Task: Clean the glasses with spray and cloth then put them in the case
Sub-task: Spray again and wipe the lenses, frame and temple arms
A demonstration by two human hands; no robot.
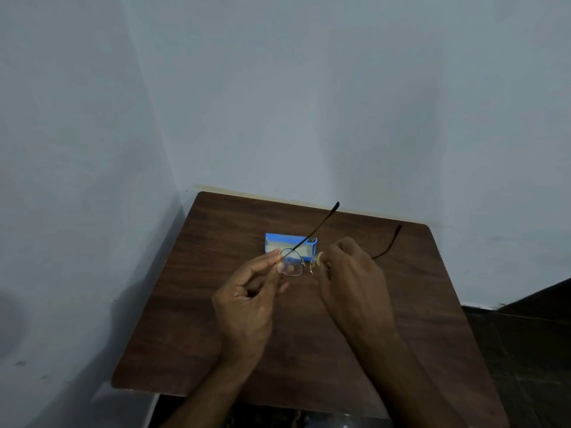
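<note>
Your left hand pinches the glasses at the outer edge of one lens, near the hinge, thumb and forefinger closed on the rim. Your right hand is curled over the other lens, fingertips closed on it. There's a pale scrap at those fingertips. It could be the cloth, but it's too small to tell.

The glasses are in the air between your hands, above the table, with the lenses toward you. Both temples are unfolded and point away from you, one raised high, the other out to the right.

The case is blue and lies on the table just behind the glasses. It looks open, pale lining up, nothing in it that I can see.

No spray in frame.

Status, my read: you're in the wipe stage, working on the right lens. I can't confirm whether spraying is done. The left lens is uncovered, and I can't judge its cleanliness in this light.

Left to do: finish both lenses, fold the temples, put the glasses in the case, close it.
</note>
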